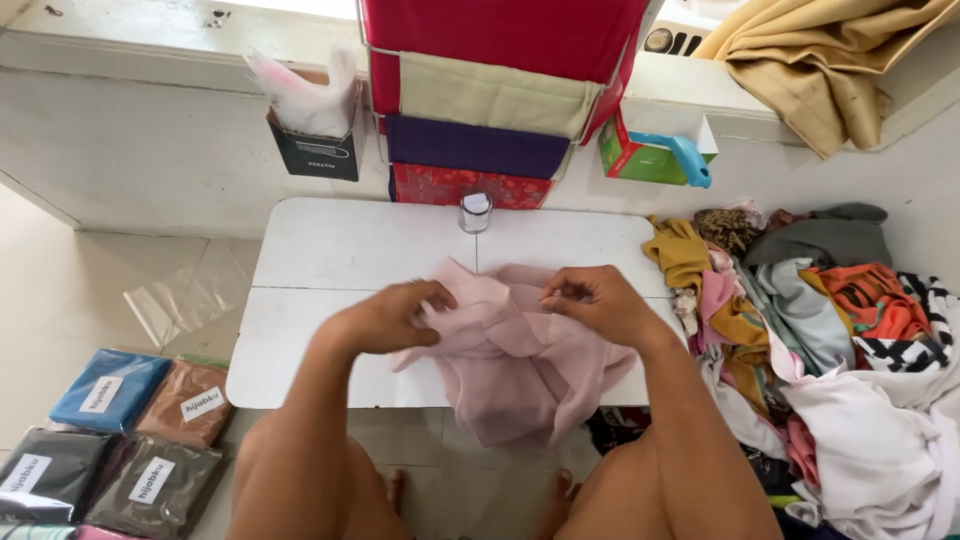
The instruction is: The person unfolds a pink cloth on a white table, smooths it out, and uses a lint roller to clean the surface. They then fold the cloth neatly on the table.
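A pale pink cloth [510,360] lies bunched on a small white folding table [330,250] and hangs over its near edge. My left hand [390,318] pinches the cloth's upper left edge. My right hand [595,300] pinches its upper right edge, fingers closed on the fabric. Both hands hold the cloth just above the tabletop, a short way apart.
A small jar with a white lid [475,212] stands at the table's far edge. A heap of mixed coloured clothes [820,340] lies on the right. Packed cloths in clear bags [130,430] lie on the floor at left. A rack of folded fabrics [480,110] stands behind.
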